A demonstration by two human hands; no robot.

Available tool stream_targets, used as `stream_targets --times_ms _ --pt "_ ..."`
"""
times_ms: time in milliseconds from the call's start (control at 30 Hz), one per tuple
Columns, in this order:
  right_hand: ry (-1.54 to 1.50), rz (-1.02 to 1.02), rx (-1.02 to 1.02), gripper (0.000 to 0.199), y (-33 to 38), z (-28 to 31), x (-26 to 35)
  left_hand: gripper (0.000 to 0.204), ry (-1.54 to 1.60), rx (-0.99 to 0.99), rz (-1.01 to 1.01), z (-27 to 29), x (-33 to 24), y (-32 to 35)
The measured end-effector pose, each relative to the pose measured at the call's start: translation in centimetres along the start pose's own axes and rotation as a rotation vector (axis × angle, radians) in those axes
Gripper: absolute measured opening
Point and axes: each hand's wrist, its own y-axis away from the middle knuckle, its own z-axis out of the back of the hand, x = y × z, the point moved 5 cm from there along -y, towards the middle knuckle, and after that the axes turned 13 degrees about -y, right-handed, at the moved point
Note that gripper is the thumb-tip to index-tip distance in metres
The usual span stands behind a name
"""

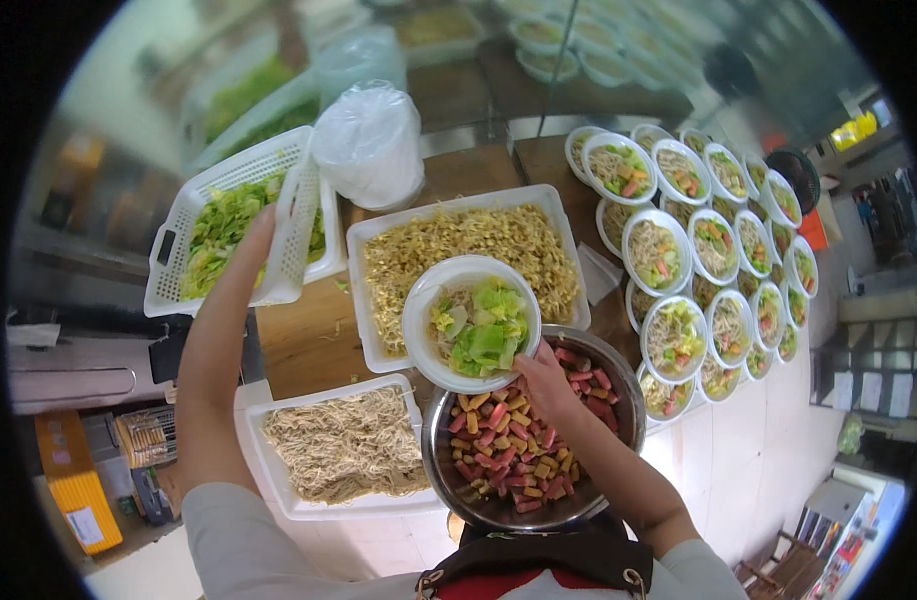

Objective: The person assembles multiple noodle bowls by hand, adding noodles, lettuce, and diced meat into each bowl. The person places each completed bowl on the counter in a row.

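Observation:
My right hand (548, 381) grips the near right rim of a white foam bowl (414, 322), which holds chopped lettuce (492, 335) over something pale. The bowl hangs above the steel basin and the edge of the sprout tray. My left hand (264, 226) reaches into a white perforated basket (300, 225) of chopped greens (223, 225); its fingers are hidden. Under the right forearm sits a steel basin (635, 400) of pink and tan cut pieces (508, 440). A white tray (357, 265) of yellowish bean sprouts (458, 240) lies beyond the bowl.
Several filled foam bowls (716, 247) stand stacked in rows on the right. A white tray (378, 509) of pale noodle-like strands (343, 440) is at the near left. Bagged foam bowls (368, 145) stand behind the sprout tray on the wooden table (303, 335), near a glass pane.

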Motion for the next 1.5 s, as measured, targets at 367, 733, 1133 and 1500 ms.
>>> stream_targets --times_ms 367,733,1133,1500 --pt "-0.002 0.005 0.064 0.049 0.7 2.4 2.1 0.019 0.749 -0.094 0.257 17.0 -19.5 5.0" --pt "-0.041 -0.128 0.110 0.045 7.2 8.0 7.3 0.022 0.663 -0.006 0.077 10.1 -47.0 8.4" --pt "-0.042 -0.205 0.223 0.034 11.5 20.6 16.4 0.022 0.759 -0.629 0.667 2.5 -56.2 17.8" --pt "0.041 -0.152 0.069 0.034 14.2 28.5 21.0 0.027 0.200 -0.108 0.806 -15.5 -56.5 20.5"
